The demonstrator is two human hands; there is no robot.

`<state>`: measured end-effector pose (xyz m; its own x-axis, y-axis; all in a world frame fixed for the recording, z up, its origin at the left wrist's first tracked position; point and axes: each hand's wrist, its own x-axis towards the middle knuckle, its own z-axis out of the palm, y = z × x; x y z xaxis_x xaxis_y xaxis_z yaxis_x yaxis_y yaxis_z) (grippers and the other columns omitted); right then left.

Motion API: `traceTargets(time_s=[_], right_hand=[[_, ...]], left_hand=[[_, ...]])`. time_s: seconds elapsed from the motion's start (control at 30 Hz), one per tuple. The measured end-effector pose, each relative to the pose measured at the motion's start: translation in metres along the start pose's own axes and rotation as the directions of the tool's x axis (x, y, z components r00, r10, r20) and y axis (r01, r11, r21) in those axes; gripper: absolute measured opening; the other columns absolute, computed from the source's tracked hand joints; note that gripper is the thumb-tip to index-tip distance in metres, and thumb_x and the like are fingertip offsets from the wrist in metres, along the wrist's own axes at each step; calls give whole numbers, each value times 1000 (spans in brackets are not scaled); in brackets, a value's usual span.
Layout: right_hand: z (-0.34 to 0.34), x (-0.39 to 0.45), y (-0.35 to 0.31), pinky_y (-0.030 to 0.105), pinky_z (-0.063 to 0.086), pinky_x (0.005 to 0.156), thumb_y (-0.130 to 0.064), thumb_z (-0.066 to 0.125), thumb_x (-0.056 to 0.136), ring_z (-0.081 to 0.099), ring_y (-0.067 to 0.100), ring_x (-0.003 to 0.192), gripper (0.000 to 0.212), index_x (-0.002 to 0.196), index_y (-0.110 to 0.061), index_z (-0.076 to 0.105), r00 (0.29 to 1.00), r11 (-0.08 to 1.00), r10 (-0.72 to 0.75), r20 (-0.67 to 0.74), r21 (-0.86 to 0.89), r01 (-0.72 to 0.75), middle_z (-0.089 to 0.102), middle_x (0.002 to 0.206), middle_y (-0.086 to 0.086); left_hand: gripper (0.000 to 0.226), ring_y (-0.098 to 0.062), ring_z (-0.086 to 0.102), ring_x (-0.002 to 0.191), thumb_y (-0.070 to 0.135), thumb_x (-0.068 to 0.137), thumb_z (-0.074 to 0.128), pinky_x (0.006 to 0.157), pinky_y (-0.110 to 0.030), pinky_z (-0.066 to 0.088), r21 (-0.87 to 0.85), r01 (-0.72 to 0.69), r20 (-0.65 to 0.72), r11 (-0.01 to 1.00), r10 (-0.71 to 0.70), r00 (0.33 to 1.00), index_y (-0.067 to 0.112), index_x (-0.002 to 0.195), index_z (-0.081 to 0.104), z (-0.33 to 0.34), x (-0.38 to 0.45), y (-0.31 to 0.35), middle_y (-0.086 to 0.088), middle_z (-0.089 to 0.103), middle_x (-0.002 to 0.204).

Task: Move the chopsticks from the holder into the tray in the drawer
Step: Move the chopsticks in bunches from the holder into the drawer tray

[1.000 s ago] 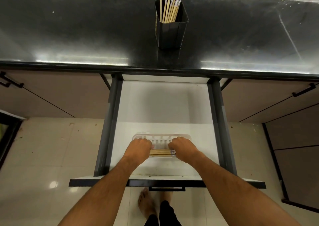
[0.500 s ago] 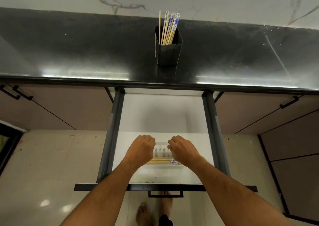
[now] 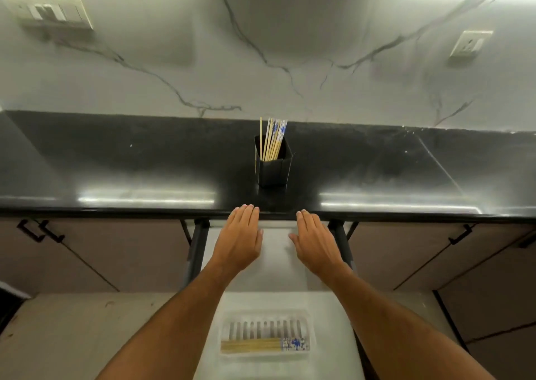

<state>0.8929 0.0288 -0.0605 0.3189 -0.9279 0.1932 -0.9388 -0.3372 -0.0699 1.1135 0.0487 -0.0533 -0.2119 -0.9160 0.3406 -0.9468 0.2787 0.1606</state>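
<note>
Both hands lifted from the tray to the counter edge, empty.

Left hand and right hand: flat, fingers straight and close together, holding nothing, fingertips at the near edge of the black countertop; half a second ago both rested curled over the tray. Tray: clear, slotted, in the near part of the open drawer, now uncovered. Chopsticks in tray: one bundle lying left-right along its near side. Chopsticks in holder: several upright in the black holder, far of the hands, as before.
</note>
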Motion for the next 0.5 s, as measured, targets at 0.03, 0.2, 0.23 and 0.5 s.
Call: traceTargets(time_s=[0.03,0.2,0.23,0.5], right_hand=[[-10,14,4,42,37,116,-47,43,103,40,29,142,64,152,-8,32,1000,1000,-4,-28,-14,4,42,154,13],[-45,93,24,39,48,105,-40,55,100,54,27,128,57,144,-6,44,988,1000,0,-152,-1,0,55,142,13],[-50,109,28,38,49,104,-40,56,99,55,26,126,56,143,-7,45,986,1000,-5,-166,3,5,56,140,12],[-58,235,55,34,54,92,-36,57,98,58,22,112,48,135,-8,46,975,998,-47,-217,39,57,59,130,9]], left_hand=[[55,-28,41,144,32,103,41,124,-41,26,3,-1,-23,1000,1,1000,6,151,41,-5,17,0,-13,47,153],[49,-26,51,134,32,101,46,118,-41,36,-27,18,-109,999,-20,994,7,143,49,-15,100,-1,-12,58,142],[47,-25,53,131,33,101,46,117,-40,38,-37,22,-121,999,-26,992,8,141,50,-16,115,-2,-11,59,139],[38,-14,53,120,33,103,39,114,-36,40,-34,25,-144,999,-30,989,16,136,49,7,232,-15,0,59,130]])
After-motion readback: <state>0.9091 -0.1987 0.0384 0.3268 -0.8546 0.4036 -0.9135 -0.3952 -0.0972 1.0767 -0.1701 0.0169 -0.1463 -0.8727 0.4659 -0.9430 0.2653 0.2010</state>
